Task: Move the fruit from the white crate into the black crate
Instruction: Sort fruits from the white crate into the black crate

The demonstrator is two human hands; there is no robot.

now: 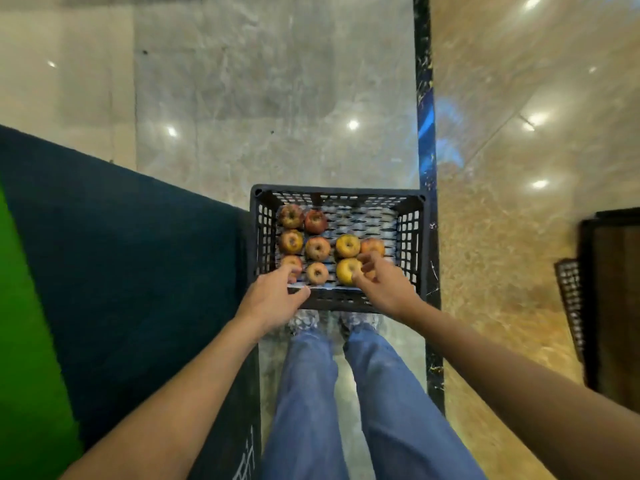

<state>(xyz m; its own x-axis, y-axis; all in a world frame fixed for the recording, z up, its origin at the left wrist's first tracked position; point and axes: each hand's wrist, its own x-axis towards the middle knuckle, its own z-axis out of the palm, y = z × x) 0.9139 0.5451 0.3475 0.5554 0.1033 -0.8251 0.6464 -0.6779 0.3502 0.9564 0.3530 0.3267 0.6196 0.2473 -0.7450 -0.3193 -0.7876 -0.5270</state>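
Observation:
A black lattice crate (258, 237) stands on the marble floor just ahead of my feet. Several apples lie on its bottom: reddish ones in two columns at the left (317, 248), and yellow ones (347, 245) toward the right. My left hand (273, 299) hovers over the crate's near left rim, fingers spread above a red apple (292, 262) without gripping it. My right hand (382, 284) reaches in over the near right; its fingers are apart and touch a yellow apple (346, 270). The white crate is out of view.
A dark blue and green mat (114, 265) lies to the left of the crate. A dark strip (425, 133) runs along the floor on the right. A dark lattice object (568, 299) leans by wooden furniture (613, 299) at the far right. My jeans-clad legs (346, 393) stand below.

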